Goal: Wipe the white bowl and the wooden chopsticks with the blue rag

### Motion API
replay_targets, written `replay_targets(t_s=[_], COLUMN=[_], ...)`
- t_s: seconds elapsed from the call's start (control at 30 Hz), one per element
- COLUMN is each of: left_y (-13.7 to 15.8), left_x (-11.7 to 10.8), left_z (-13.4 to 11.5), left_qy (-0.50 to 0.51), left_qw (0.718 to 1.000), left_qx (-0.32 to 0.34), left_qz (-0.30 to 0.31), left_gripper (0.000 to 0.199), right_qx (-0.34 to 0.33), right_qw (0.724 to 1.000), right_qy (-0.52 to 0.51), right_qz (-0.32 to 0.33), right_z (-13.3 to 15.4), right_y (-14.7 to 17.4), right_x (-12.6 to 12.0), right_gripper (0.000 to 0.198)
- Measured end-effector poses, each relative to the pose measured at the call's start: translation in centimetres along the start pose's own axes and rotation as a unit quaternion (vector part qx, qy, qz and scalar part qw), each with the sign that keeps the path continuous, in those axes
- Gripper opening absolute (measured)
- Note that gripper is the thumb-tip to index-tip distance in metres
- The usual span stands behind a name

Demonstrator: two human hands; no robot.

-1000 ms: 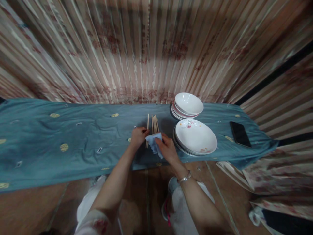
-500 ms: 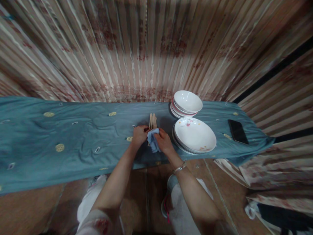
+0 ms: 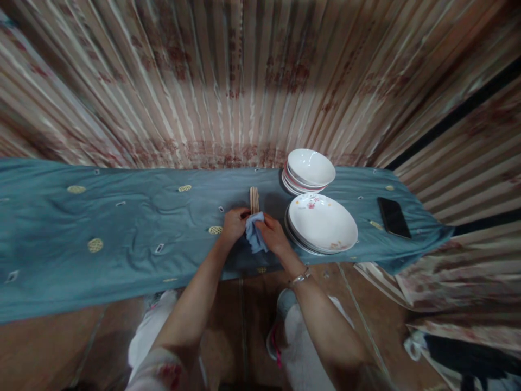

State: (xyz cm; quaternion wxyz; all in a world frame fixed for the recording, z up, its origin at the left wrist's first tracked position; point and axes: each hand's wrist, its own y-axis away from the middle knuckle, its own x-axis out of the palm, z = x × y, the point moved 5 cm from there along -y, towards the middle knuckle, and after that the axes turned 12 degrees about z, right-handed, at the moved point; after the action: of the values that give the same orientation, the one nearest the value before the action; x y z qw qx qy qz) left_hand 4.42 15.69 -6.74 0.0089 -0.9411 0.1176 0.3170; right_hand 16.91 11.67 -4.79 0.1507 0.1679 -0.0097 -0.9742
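A bundle of light wooden chopsticks point(image 3: 254, 199) points away from me over the cloth-covered table, its near part hidden by a rag and my fingers. My left hand point(image 3: 236, 224) closes around the left side of the bundle. In my right hand point(image 3: 272, 232) a crumpled pale blue rag point(image 3: 254, 232) is pinched and pressed against the chopsticks, its loose end hanging toward me. Just right of that hand stands a stack of white plates point(image 3: 323, 222) with a flower pattern. Behind it is a stack of white bowls point(image 3: 311, 167).
A teal patterned cloth point(image 3: 134, 239) covers the long narrow table. Toward its right end lies a black phone point(image 3: 394, 217). Pleated curtains point(image 3: 228, 81) hang behind and at the right. Below the front edge are a tiled floor point(image 3: 228, 326) and my legs.
The chopstick tips stand closer together than before. Both hands keep nearly the same place on the bundle and rag. The view has shifted slightly.
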Motion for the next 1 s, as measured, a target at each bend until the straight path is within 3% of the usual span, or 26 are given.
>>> replay_targets(t_s=[0.27, 0.6, 0.8, 1.0], left_y=[0.4, 1.9, 4.2, 7.8], left_x=[-0.4, -0.7, -1.0, -2.6], left_z=[-0.3, 0.2, 1.7, 2.7], left_qy=[-0.009, 0.101, 0.306, 0.404], left_qw=[1.0, 0.994, 0.949, 0.906], left_qx=[0.0, -0.02, -0.071, -0.116], left_qz=[-0.009, -0.021, -0.03, -0.055], left_gripper=[0.022, 0.02, 0.017, 0.051], right_qx=[-0.014, -0.007, 0.004, 0.028], right_qw=[1.0, 0.999, 0.993, 0.955], right_qy=[0.02, -0.011, -0.117, -0.294], right_qz=[-0.018, -0.035, -0.031, 0.006], right_z=[0.7, 2.0, 2.4, 2.4], right_y=[0.4, 2.2, 2.3, 1.0], right_x=[-0.5, -1.1, 0.6, 4.5], right_gripper=[0.018, 0.026, 0.031, 0.04])
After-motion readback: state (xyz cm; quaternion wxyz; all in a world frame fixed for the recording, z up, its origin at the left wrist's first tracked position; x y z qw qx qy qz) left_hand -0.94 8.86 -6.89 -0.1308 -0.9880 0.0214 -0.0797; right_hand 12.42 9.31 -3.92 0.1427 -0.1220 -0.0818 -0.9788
